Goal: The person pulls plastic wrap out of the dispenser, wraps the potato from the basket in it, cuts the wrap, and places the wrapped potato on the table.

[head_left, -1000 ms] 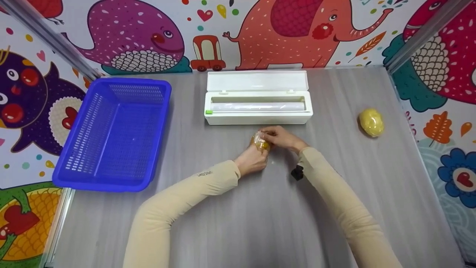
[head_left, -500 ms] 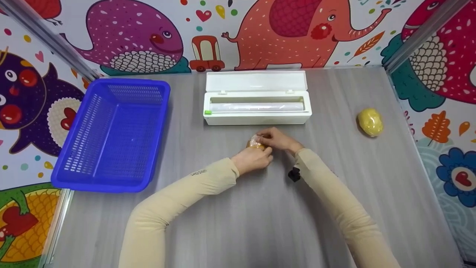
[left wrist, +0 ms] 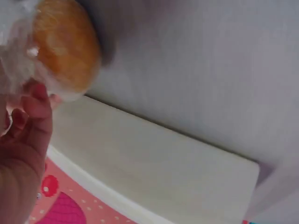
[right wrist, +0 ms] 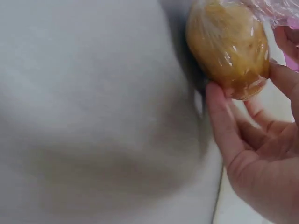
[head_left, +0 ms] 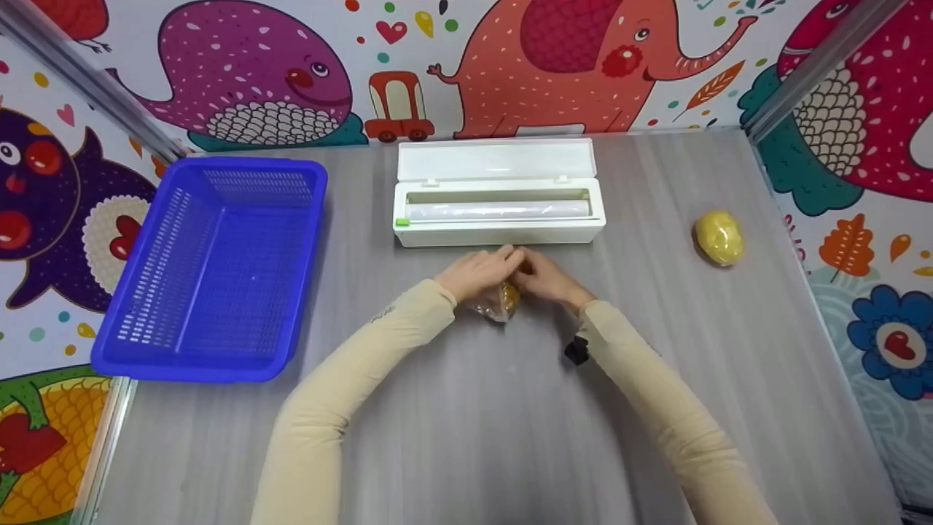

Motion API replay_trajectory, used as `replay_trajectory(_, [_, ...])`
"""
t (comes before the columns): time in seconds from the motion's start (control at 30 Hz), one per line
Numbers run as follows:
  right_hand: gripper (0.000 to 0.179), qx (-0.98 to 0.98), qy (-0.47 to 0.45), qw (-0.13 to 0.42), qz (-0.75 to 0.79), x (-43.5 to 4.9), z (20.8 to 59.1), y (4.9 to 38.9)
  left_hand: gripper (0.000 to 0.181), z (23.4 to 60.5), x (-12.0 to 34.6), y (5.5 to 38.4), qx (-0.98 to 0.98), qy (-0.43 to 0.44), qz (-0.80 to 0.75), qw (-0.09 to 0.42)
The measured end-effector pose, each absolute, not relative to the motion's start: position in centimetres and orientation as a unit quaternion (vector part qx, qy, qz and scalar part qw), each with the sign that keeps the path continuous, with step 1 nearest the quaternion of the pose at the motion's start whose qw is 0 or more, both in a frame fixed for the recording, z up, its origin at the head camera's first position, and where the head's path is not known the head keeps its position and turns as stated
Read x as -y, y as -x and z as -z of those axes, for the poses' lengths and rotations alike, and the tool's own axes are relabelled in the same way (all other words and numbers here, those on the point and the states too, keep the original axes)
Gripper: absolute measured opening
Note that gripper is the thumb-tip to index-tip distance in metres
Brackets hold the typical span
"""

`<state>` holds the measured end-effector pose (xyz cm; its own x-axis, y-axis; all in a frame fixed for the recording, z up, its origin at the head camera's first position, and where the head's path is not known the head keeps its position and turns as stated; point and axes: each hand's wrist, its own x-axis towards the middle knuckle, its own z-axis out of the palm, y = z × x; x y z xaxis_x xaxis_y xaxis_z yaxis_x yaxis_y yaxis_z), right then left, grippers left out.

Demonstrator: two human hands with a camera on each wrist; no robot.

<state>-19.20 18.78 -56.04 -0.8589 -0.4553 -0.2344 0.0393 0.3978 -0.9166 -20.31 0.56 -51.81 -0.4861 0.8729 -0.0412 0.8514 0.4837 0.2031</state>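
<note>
A rounded, potato-shaped yellow-brown item (head_left: pixel 511 297) in cling film is between my hands, just in front of the white film dispenser (head_left: pixel 499 232). My left hand (head_left: pixel 475 275) pinches loose cling film (left wrist: pixel 16 58) at one end; in the left wrist view its fingers curl beside the bunched plastic. The right hand (head_left: pixel 550 280) holds the item's other end, with thumb and fingertips around it in the right wrist view. Film lies tight and shiny over the item (right wrist: pixel 229 51) there. The left hand covers part of the item in the head view.
The dispenser's lid (head_left: pixel 496 160) stands raised, with a film roll (head_left: pixel 499 210) inside. A blue plastic basket (head_left: pixel 288 306) is on the left. Another wrapped yellow rounded item (head_left: pixel 719 238) lies at the right. Patterned walls (head_left: pixel 408 44) border the grey table (head_left: pixel 437 452).
My left hand has moved from the near side of the item up over its left side, toward the dispenser. Loose film now hangs out below it. The right hand stays close by.
</note>
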Motion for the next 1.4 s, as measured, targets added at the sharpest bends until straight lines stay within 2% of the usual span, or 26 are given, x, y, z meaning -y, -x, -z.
replay_trajectory(0.1, [0.044, -0.749, 0.120, 0.292, 0.583, -19.6, 56.1, 18.7, 0.052, 52.3, -0.4, 21.1, -0.877, -0.449, -0.118, 0.125])
replay_trajectory(0.23, [0.066, -0.716, 0.149, 0.343, 0.589, -20.4, 56.1, 18.2, 0.064, 52.8, -0.3, 22.0, -0.886, -0.413, -0.142, 0.157])
replay_trajectory(0.3, [0.075, -0.717, 0.162, 0.345, 0.583, -20.5, 56.2, 18.0, 0.068, 52.9, -0.4, 22.2, -0.886, -0.406, -0.146, 0.168])
replay_trajectory(0.4, [0.078, -0.743, 0.163, 0.322, 0.564, -20.3, 56.1, 17.8, 0.070, 53.0, -0.5, 22.3, -0.887, -0.404, -0.140, 0.177])
replay_trajectory(0.53, [0.081, -0.780, 0.169, 0.292, 0.528, -19.7, 55.8, 17.5, 0.056, 53.0, -0.4, 22.3, -0.887, -0.402, -0.128, 0.186])
replay_trajectory(0.63, [0.072, -0.782, 0.175, 0.265, 0.536, -19.5, 55.9, 17.4, 0.047, 53.1, -0.2, 22.2, -0.889, -0.397, -0.132, 0.184])
replay_trajectory(0.77, [0.030, -0.776, 0.177, 0.218, 0.564, -19.4, 56.3, 17.4, 0.052, 53.2, 0.2, 21.9, -0.892, -0.392, -0.146, 0.172])
replay_trajectory(0.9, [0.006, -0.784, 0.175, 0.189, 0.565, -19.2, 56.8, 17.5, 0.053, 53.3, 0.7, 21.3, -0.892, -0.384, -0.175, 0.163])
replay_trajectory(1.2, [0.008, -0.823, 0.184, 0.131, 0.522, -18.7, 57.5, 17.4, 0.039, 53.5, 2.4, 20.3, -0.857, -0.389, -0.284, 0.182])
replay_trajectory(1.4, [0.011, -0.846, 0.214, 0.092, 0.480, -18.1, 57.6, 17.4, 0.024, 53.7, 3.1, 20.4, -0.839, -0.424, -0.295, 0.170])
